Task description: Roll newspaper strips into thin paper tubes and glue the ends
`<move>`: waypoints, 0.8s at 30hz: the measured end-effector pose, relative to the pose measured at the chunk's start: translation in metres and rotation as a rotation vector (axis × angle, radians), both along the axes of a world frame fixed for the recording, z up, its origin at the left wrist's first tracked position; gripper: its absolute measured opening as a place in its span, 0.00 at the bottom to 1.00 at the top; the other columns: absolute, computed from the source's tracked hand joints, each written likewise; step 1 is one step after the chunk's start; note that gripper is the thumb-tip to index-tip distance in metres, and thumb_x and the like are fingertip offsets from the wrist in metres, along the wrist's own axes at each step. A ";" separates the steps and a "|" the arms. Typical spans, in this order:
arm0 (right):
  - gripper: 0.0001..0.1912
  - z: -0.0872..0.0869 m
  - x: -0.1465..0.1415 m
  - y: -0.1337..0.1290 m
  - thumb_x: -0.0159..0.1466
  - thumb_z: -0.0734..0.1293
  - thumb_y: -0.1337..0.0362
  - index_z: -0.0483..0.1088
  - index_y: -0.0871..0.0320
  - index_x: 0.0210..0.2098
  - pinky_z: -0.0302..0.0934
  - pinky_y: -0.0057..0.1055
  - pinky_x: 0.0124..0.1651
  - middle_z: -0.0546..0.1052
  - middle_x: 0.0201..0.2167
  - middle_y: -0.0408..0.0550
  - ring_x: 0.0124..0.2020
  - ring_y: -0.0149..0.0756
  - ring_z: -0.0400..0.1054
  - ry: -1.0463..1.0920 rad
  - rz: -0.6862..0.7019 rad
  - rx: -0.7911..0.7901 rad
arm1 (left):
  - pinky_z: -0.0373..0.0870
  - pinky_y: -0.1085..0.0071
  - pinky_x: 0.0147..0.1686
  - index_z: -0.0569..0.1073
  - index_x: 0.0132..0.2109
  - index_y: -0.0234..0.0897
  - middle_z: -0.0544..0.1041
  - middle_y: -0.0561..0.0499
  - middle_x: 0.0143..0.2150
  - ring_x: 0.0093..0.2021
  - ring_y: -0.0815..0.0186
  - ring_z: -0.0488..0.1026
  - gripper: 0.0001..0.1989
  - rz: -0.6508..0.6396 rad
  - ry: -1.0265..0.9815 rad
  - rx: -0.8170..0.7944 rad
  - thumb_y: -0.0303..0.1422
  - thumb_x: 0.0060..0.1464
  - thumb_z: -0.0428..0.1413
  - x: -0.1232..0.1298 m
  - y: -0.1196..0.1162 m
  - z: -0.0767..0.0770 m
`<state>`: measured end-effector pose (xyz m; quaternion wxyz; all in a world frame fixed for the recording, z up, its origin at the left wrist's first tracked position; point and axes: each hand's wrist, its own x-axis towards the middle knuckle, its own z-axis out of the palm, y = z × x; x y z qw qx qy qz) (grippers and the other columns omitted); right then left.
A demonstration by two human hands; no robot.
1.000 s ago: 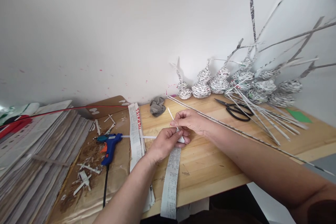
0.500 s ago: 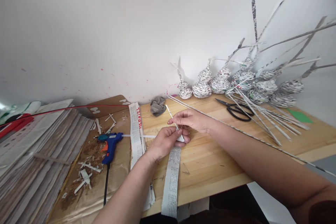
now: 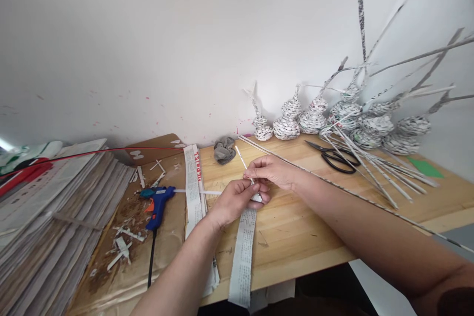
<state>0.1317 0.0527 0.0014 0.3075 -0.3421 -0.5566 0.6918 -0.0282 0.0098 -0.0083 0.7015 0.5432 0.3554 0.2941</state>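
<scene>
A newspaper strip (image 3: 242, 256) runs down from my hands past the front edge of the table. Its upper part is rolled into a thin white tube that points up and to the left. My left hand (image 3: 239, 200) is closed on the strip where it turns into the tube. Thumb and fingers of my right hand (image 3: 268, 173) pinch the tube a little higher up. Left of my hands lies a stack of cut newspaper strips (image 3: 193, 207), with a white glue stick (image 3: 211, 192) showing beside it from the blue glue gun (image 3: 158, 207).
Several woven paper gourds (image 3: 287, 121) stand along the wall. Black scissors (image 3: 335, 158) and a bundle of paper tubes (image 3: 381, 173) lie at the right, a grey cloth (image 3: 224, 150) at the back. Stacked newspapers (image 3: 74, 222) and cardboard (image 3: 122, 281) fill the left.
My right fingers have shifted slightly down along the tube toward my left hand. The whole view has moved a little; the strip still hangs from my hands.
</scene>
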 end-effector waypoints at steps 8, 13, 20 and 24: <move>0.18 0.001 0.001 0.001 0.56 0.69 0.53 0.73 0.63 0.36 0.53 0.23 0.17 0.69 0.16 0.40 0.14 0.24 0.60 0.004 0.064 0.030 | 0.70 0.63 0.38 0.75 0.41 0.27 0.76 0.40 0.35 0.37 0.62 0.73 0.21 0.023 -0.008 -0.014 0.43 0.51 0.56 0.001 -0.001 0.005; 0.14 -0.002 0.001 0.002 0.52 0.73 0.57 0.69 0.62 0.25 0.48 0.20 0.16 0.67 0.14 0.38 0.14 0.21 0.56 0.002 -0.065 0.018 | 0.70 0.64 0.39 0.75 0.40 0.27 0.76 0.41 0.35 0.37 0.63 0.73 0.21 -0.011 0.015 -0.010 0.44 0.52 0.55 0.001 0.000 0.003; 0.15 0.001 0.003 0.001 0.56 0.70 0.56 0.72 0.63 0.35 0.55 0.22 0.17 0.69 0.15 0.39 0.14 0.24 0.60 -0.006 0.081 0.025 | 0.71 0.64 0.38 0.74 0.41 0.28 0.76 0.41 0.36 0.38 0.62 0.73 0.20 -0.002 -0.010 0.005 0.43 0.53 0.54 -0.002 0.001 0.000; 0.13 -0.001 0.002 0.001 0.53 0.72 0.58 0.68 0.61 0.26 0.53 0.21 0.15 0.69 0.14 0.38 0.12 0.24 0.60 0.028 0.009 0.004 | 0.71 0.65 0.39 0.75 0.40 0.28 0.76 0.42 0.35 0.38 0.63 0.73 0.19 -0.002 0.027 -0.001 0.43 0.52 0.55 -0.001 0.001 0.001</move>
